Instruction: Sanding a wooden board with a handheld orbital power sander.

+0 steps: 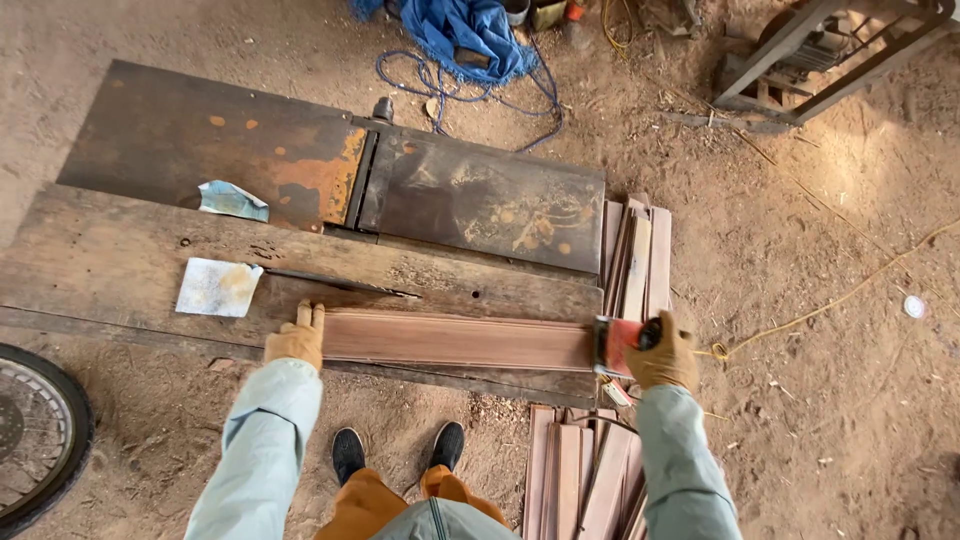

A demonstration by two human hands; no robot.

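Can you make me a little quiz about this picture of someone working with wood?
1. True or false: the left hand rests on the end of the long wooden board.
2. What does the right hand hold? A) a red tool B) a paintbrush C) a cup
3. What round thing shows at the left edge?

Key:
1. True.
2. A, the red tool at the board's other end.
3. A wheel with spokes.

Smooth reddish wood plank (pixel 455 340); rough weathered bench board (pixel 120 260); rusty metal plates (pixel 480 195).
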